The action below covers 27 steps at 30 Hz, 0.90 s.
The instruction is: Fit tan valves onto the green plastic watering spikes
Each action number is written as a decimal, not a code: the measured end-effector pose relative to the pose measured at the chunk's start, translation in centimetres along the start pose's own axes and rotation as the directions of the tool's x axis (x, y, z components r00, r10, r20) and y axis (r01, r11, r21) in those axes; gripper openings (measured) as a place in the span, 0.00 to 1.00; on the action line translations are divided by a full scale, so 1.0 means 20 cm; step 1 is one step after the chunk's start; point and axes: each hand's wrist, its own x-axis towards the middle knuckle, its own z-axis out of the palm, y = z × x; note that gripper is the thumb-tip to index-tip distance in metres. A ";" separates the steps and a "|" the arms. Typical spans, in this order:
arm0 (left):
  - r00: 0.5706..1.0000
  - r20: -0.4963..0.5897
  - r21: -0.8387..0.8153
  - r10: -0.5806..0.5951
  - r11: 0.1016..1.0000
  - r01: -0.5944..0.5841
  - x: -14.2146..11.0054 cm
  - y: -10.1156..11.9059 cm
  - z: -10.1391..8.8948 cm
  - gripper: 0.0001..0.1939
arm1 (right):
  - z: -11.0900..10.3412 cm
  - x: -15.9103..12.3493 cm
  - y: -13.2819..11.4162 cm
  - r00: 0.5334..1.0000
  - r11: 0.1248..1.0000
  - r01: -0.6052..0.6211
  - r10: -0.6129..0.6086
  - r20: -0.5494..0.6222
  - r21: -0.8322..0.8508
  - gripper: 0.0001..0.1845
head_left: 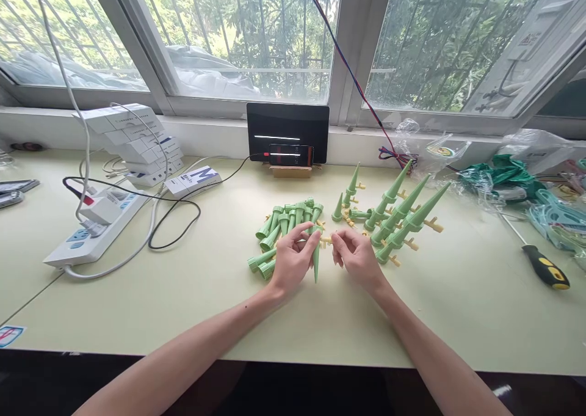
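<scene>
My left hand (295,258) is closed around a green plastic watering spike (315,263), its pointed end aimed down toward me. From the spike's side a small yellow valve (325,241) sticks out to the right. My right hand (359,257) pinches the outer end of that valve between thumb and forefinger. Just behind and left of my left hand lies a heap of loose green spikes (277,220). To the right of my right hand, several spikes with yellow valves fitted are stacked into leaning rows (400,214).
A power strip (98,226) with cables and stacked white boxes (132,138) occupy the left. A phone (291,155) leans against a dark tablet (288,123) at the back. At right lie a screwdriver (544,266) and green plastic wrapping (503,178). The table's front edge is near my forearms.
</scene>
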 end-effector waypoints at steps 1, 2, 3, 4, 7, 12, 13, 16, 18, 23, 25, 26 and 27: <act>1.000 0.009 0.006 0.004 1.000 -0.004 0.00 0.00 0.00 0.19 | 0.00 0.00 0.00 1.000 1.000 -0.007 0.007 -0.001 -0.012 0.18; 1.000 0.019 0.011 0.007 1.000 -0.008 0.00 0.00 0.00 0.18 | 0.00 0.00 0.01 1.000 1.000 -0.011 0.011 -0.003 -0.021 0.19; 1.000 0.027 0.015 0.011 1.000 -0.011 0.00 0.00 0.00 0.18 | 0.00 0.00 0.01 1.000 1.000 -0.014 0.014 -0.005 -0.028 0.20; 0.999 0.033 0.019 0.013 1.000 -0.014 0.00 0.00 0.00 0.18 | 0.00 0.00 0.01 1.000 0.999 -0.015 0.015 -0.008 -0.033 0.21; 0.999 0.042 0.022 0.015 1.000 -0.016 -0.01 0.00 0.00 0.17 | 0.00 0.01 0.02 1.000 0.999 -0.029 0.029 -0.008 -0.042 0.23; 0.999 0.036 0.019 0.009 1.000 -0.010 -0.01 -0.01 0.00 0.18 | 0.00 0.01 0.02 1.000 0.998 -0.009 0.009 -0.007 -0.063 0.23; 1.000 0.027 0.016 0.009 1.000 -0.010 0.00 -0.01 0.00 0.18 | 0.00 0.01 0.01 1.000 0.998 0.000 0.000 -0.004 -0.062 0.22; 1.000 -0.002 0.007 0.011 1.000 -0.011 0.00 -0.01 0.00 0.18 | 0.00 0.01 0.00 1.000 0.999 0.006 -0.006 0.002 -0.035 0.17; 1.000 -0.018 0.005 0.015 1.000 -0.014 0.01 -0.01 0.00 0.18 | 0.00 0.01 0.00 1.000 1.000 -0.001 0.001 0.006 -0.024 0.15; 1.000 -0.021 0.016 0.008 1.000 -0.008 0.01 -0.01 0.00 0.18 | 0.00 0.01 0.00 1.000 0.999 -0.004 0.005 0.017 -0.033 0.13; 1.000 -0.018 0.023 0.004 1.000 -0.004 0.00 -0.01 0.00 0.18 | 0.00 0.00 0.00 1.000 0.999 -0.001 0.002 0.021 -0.047 0.13; 1.000 -0.015 0.026 0.004 1.000 -0.003 0.00 -0.01 0.00 0.18 | -0.01 0.00 0.00 1.000 0.998 0.001 0.001 0.024 -0.055 0.13; 1.000 -0.013 0.029 0.004 1.000 -0.004 0.00 -0.01 0.00 0.18 | -0.01 0.00 -0.01 1.000 0.998 0.002 0.000 0.029 -0.063 0.14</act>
